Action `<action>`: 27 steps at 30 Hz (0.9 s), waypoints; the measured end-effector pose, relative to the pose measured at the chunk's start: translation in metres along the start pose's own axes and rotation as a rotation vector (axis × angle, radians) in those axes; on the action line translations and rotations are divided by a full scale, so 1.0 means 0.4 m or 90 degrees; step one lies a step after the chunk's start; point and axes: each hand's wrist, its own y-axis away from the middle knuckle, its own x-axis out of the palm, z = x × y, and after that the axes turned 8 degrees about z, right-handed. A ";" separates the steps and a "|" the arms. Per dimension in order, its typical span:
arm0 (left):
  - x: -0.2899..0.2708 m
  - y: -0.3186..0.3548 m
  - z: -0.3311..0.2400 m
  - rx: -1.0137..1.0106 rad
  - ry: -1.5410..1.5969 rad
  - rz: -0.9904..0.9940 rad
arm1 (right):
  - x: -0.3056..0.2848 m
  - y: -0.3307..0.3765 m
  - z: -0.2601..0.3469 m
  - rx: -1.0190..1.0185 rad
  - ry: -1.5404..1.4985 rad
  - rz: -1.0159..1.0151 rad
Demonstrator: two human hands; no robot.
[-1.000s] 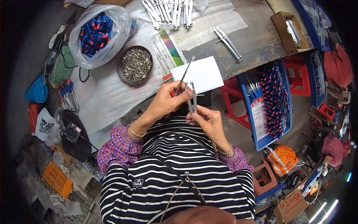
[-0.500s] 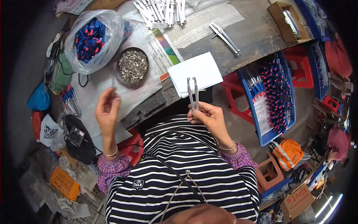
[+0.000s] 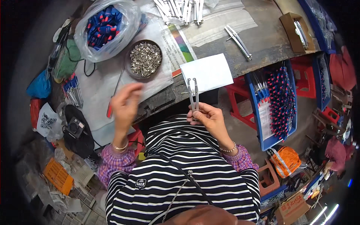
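My right hand (image 3: 210, 118) is shut on a metal two-legged compass (image 3: 193, 93), held upright in front of my chest with its legs pointing at a white sheet of paper (image 3: 206, 72). My left hand (image 3: 125, 103) is blurred and hovers over the bench's left part, fingers loosely apart, nothing visible in it. It is just below a round bowl (image 3: 128, 65) filled with small metal screws (image 3: 145, 59). A thin screwdriver with a red handle (image 3: 111, 98) lies on the white cloth right beside that hand.
A clear bag of blue and red parts (image 3: 103, 26) sits at the back left. Several finished compasses (image 3: 180, 7) lie at the far edge, one more (image 3: 238, 37) to the right. A blue tray (image 3: 255, 108), red stools (image 3: 243, 97) and a cardboard box (image 3: 296, 32) stand at the right.
My left hand let go of the screwdriver, swung out to the left, and now moves back up toward the screw bowl. My right hand has kept the compass almost still.
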 end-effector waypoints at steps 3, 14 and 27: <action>0.124 -0.049 -0.053 -0.074 0.237 0.256 | 0.002 0.005 -0.005 0.019 0.027 0.029; 0.245 -0.077 -0.061 -0.131 0.320 0.347 | -0.018 0.026 -0.026 0.052 0.007 0.013; 0.239 -0.083 -0.055 -0.098 0.291 0.341 | -0.011 0.024 -0.023 0.038 0.035 0.003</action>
